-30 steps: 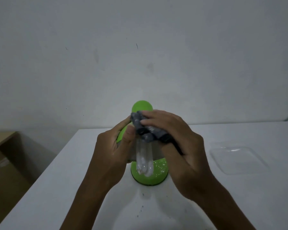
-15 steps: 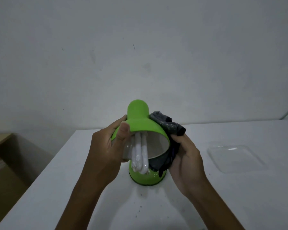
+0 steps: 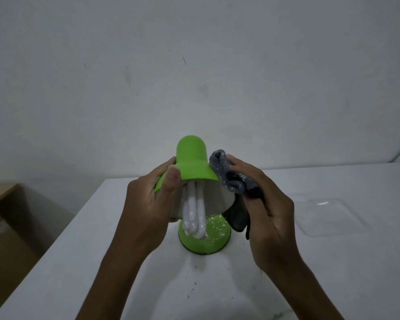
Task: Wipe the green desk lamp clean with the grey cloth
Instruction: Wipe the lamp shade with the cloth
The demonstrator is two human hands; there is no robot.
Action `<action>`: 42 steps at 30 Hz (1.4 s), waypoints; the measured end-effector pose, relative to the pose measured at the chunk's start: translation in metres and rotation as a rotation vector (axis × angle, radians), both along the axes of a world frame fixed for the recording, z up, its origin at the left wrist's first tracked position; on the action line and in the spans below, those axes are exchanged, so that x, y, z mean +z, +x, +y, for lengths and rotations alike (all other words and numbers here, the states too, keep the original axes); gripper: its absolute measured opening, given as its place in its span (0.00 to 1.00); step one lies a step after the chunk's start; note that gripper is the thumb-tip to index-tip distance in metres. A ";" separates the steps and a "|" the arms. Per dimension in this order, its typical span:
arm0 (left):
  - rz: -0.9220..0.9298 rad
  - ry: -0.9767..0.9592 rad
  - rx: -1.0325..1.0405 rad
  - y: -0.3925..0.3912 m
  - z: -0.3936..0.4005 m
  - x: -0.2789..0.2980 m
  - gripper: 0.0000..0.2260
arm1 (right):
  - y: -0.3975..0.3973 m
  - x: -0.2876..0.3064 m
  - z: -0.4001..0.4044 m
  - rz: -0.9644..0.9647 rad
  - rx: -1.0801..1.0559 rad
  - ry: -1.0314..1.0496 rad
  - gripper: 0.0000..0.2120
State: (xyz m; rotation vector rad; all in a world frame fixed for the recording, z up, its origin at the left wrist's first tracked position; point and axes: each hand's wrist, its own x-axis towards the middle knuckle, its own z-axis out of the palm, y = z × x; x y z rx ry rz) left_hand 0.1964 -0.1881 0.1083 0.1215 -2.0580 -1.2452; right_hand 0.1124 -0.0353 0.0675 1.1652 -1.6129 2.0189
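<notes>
Lamp point(image 3: 192, 162) rim pressed by cloth point(image 3: 231, 179), right side

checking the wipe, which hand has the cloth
The right hand holds the grey cloth against the right side of the lamp shade. The left hand only grips the shade's left rim, no cloth.

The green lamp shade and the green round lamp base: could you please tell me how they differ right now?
The green lamp shade is held up, tilted, gripped by the left hand; the green round lamp base sits flat on the white table. The shade's outside looks clean, while the base is covered with white specks. The grey cloth, held in the right hand, touches the shade only. Both are bright green.
</notes>
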 end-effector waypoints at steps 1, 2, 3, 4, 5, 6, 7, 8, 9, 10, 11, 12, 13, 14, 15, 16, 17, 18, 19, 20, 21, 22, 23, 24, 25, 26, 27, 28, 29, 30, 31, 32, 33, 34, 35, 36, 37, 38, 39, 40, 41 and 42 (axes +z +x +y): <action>-0.009 0.003 -0.003 0.000 0.001 0.000 0.23 | 0.001 0.003 0.000 0.043 -0.018 0.017 0.21; -0.016 0.007 -0.002 0.000 0.001 0.000 0.24 | 0.003 0.009 -0.002 0.119 -0.039 0.045 0.20; -0.023 0.014 0.001 -0.001 0.002 0.000 0.25 | 0.005 0.015 -0.003 0.219 -0.068 0.079 0.19; -0.029 0.021 0.006 -0.002 0.002 0.000 0.26 | 0.007 0.019 -0.004 0.315 -0.102 0.107 0.18; -0.031 0.025 0.017 -0.002 0.002 0.001 0.27 | 0.007 0.020 -0.005 0.373 -0.122 0.117 0.18; -0.025 0.020 0.027 -0.002 0.002 0.001 0.27 | 0.005 0.019 -0.006 0.378 -0.126 0.107 0.18; -0.012 0.008 0.032 -0.001 0.002 0.002 0.27 | 0.003 0.016 -0.006 0.341 -0.121 0.074 0.18; -0.003 -0.008 0.033 -0.001 0.003 0.003 0.28 | 0.001 0.010 -0.006 0.273 -0.116 0.026 0.18; -0.003 -0.018 0.032 0.000 0.004 0.003 0.29 | 0.001 0.004 -0.006 0.181 -0.108 -0.022 0.18; -0.010 -0.015 0.031 0.000 0.003 0.003 0.30 | 0.002 -0.003 -0.006 0.072 -0.086 -0.067 0.19; -0.015 -0.007 0.030 0.000 0.002 0.001 0.31 | 0.005 -0.011 -0.008 -0.057 -0.043 -0.115 0.20; -0.015 0.003 0.030 0.000 0.001 0.000 0.31 | 0.008 -0.017 -0.010 -0.203 0.021 -0.176 0.21; -0.014 0.013 0.030 0.001 0.000 -0.001 0.32 | 0.012 -0.022 -0.012 -0.351 0.100 -0.239 0.21; -0.016 0.025 0.031 0.002 -0.001 -0.002 0.34 | 0.015 -0.024 -0.013 -0.474 0.177 -0.288 0.20; -0.021 0.038 0.032 0.002 -0.002 -0.002 0.36 | 0.016 -0.025 -0.014 -0.552 0.237 -0.313 0.19; -0.026 0.051 0.033 0.002 -0.002 -0.003 0.36 | 0.017 -0.022 -0.014 -0.584 0.276 -0.317 0.19; -0.030 0.058 0.033 0.002 -0.002 -0.003 0.36 | 0.017 -0.016 -0.013 -0.565 0.283 -0.302 0.19; -0.031 0.056 0.032 0.002 -0.002 -0.003 0.35 | 0.016 -0.009 -0.012 -0.503 0.264 -0.278 0.19; -0.031 0.049 0.033 0.001 -0.001 -0.003 0.34 | 0.014 -0.001 -0.012 -0.420 0.234 -0.253 0.18; -0.030 0.048 0.035 0.001 -0.001 -0.003 0.33 | 0.010 0.007 -0.013 -0.353 0.224 -0.228 0.18; -0.033 0.049 0.035 0.001 -0.001 -0.003 0.33 | 0.005 0.012 -0.015 -0.335 0.245 -0.212 0.18; -0.036 0.051 0.033 0.000 -0.001 -0.003 0.32 | -0.001 0.016 -0.018 -0.375 0.293 -0.212 0.18; -0.038 0.056 0.028 0.000 -0.001 -0.003 0.30 | -0.007 0.018 -0.021 -0.457 0.359 -0.228 0.17; -0.042 0.061 0.021 0.000 -0.002 -0.003 0.28 | -0.010 0.018 -0.025 -0.561 0.434 -0.255 0.17; -0.046 0.064 0.016 0.000 -0.002 -0.003 0.27 | -0.012 0.017 -0.029 -0.670 0.510 -0.295 0.17; -0.049 0.070 0.012 0.000 -0.002 -0.002 0.27 | -0.012 0.015 -0.031 -0.777 0.577 -0.348 0.17; -0.053 0.077 0.009 -0.001 -0.003 -0.002 0.28 | -0.010 0.012 -0.033 -0.875 0.630 -0.404 0.18; -0.057 0.077 0.005 0.000 -0.003 -0.002 0.29 | -0.007 0.008 -0.033 -0.968 0.666 -0.452 0.18; -0.061 0.072 0.000 -0.001 -0.003 -0.001 0.29 | -0.003 0.003 -0.032 -1.049 0.678 -0.479 0.19; -0.063 0.064 -0.004 -0.001 -0.003 -0.001 0.29 | 0.001 -0.001 -0.030 -1.118 0.672 -0.482 0.18; -0.059 0.060 -0.005 -0.002 -0.002 -0.001 0.28 | 0.004 -0.005 -0.027 -1.179 0.665 -0.465 0.18; -0.056 0.061 -0.002 -0.002 -0.001 0.000 0.27 | 0.008 -0.009 -0.024 -1.231 0.664 -0.436 0.18; -0.055 0.060 0.002 -0.002 -0.001 0.000 0.26 | 0.010 -0.011 -0.023 -1.275 0.672 -0.412 0.18; -0.060 0.059 0.002 -0.002 0.000 0.001 0.25 | 0.012 -0.012 -0.020 -1.303 0.676 -0.403 0.18; -0.063 0.060 0.001 -0.003 0.001 0.001 0.23 | 0.014 -0.011 -0.018 -1.309 0.672 -0.402 0.18; -0.064 0.066 0.000 -0.003 0.002 0.002 0.21 | 0.015 -0.009 -0.016 -1.295 0.652 -0.404 0.18; -0.065 0.073 0.000 -0.002 0.003 0.003 0.19 | 0.016 -0.006 -0.015 -1.263 0.619 -0.408 0.18; -0.068 0.074 0.003 -0.002 0.003 0.003 0.17 | 0.015 -0.003 -0.014 -1.211 0.577 -0.412 0.17; -0.070 0.073 0.004 -0.003 0.003 0.004 0.17 | 0.014 0.002 -0.013 -1.133 0.532 -0.406 0.17; -0.068 0.075 0.000 -0.003 0.004 0.004 0.17 | 0.013 0.007 -0.012 -1.028 0.487 -0.385 0.17; -0.064 0.080 -0.009 -0.003 0.004 0.005 0.17 | 0.012 0.013 -0.010 -0.906 0.442 -0.350 0.17; -0.062 0.081 -0.018 -0.003 0.004 0.006 0.17 | 0.011 0.020 -0.009 -0.782 0.392 -0.297 0.17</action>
